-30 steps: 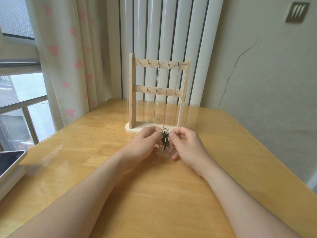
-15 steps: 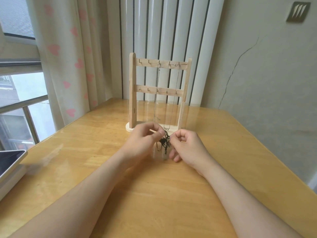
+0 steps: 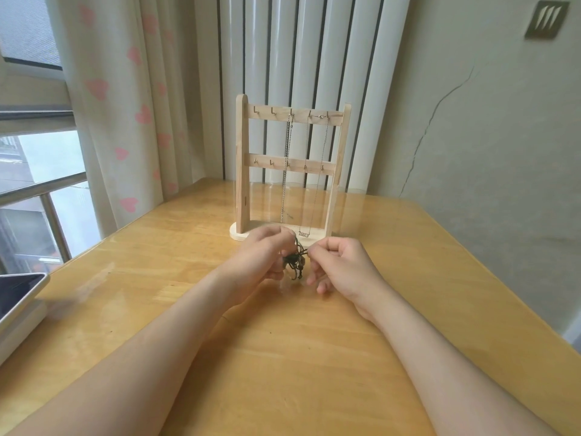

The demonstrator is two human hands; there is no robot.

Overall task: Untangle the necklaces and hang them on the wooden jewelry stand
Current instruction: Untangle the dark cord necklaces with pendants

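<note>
Pale wood, glossy and yellow, makes up the bench (image 3: 283,366). At its far left edge lies a dark-screened tablet (image 3: 17,297) on something white, below a cream curtain (image 3: 103,89) printed with pink hearts. Further right, at the back of the bench, the wooden jewelry stand (image 3: 241,171) stands upright. A silver chain (image 3: 286,184) hangs from a hook on its top bar, and beside it a finer chain (image 3: 317,184) ends in a small pendant just above the base. In front of the stand, the left hand (image 3: 261,259) has its fingers curled, pinching the tangled necklaces (image 3: 295,262), a dark knot of cords held just above the bench between both hands. The right hand (image 3: 341,265) pinches a strand of the same knot between thumb and forefinger, its other fingers loosely curled. At the right, a long crack (image 3: 437,114) runs down the grey wall.
</note>
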